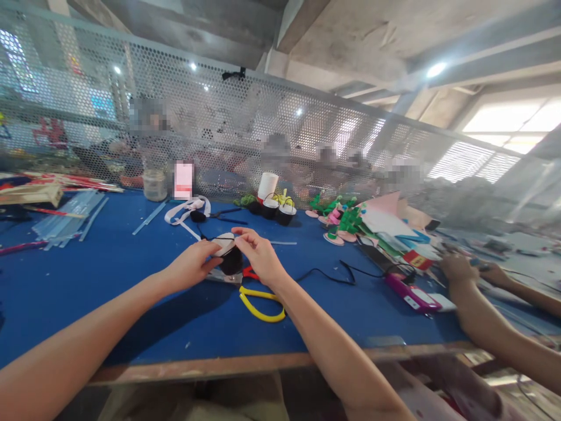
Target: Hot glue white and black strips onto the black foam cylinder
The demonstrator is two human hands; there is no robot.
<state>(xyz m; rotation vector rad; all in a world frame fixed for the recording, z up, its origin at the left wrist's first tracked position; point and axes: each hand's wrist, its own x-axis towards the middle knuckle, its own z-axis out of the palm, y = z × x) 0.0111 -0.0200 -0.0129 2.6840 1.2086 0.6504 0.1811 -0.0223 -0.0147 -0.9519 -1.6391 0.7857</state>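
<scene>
Between my hands is a small black-and-white bucket (231,262), tilted, with its white part up and a thin black cord across it. My left hand (198,262) grips its left side, thumb on the white part. At the other side my right hand (259,255) pinches the rim or cord with thumb and forefinger; the exact contact is too small to tell. Beneath my right hand lies a tool with yellow handles (263,305), partly hidden by the wrist. Two similar buckets (286,213) with thin black handles stand farther back, beside a white roll (268,186).
Translucent sticks (68,221) and a glass jar (155,185) lie back left, near white ribbon (173,215). Green craft figures (348,221) stand right of centre. A purple device (412,294) with a black cord lies near another person's hands (458,266). Perforated metal screen (228,123) behind.
</scene>
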